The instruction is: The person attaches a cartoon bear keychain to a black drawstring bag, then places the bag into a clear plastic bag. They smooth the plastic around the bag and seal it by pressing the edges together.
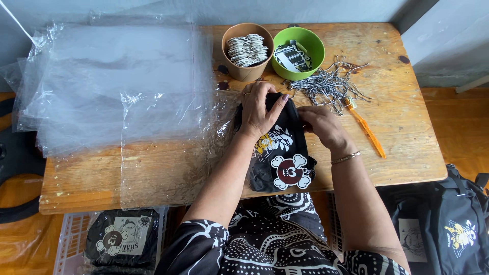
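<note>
A folded black garment (283, 155) with white, yellow and dark red printed designs lies on the wooden table (407, 132), its near end hanging over the front edge. My left hand (259, 109) presses on its far left part, fingers spread and curled over the top edge. At the garment's right edge my right hand (322, 126) pinches the fabric. A gold bracelet sits on my right wrist.
A stack of clear plastic bags (112, 81) covers the table's left half. A brown bowl (247, 51) of tags, a green bowl (298, 52) of cards, a heap of strings (328, 86) and an orange toothbrush (365, 128) lie beyond. A crate of bagged garments (122, 239) stands below left, black bags (448, 229) right.
</note>
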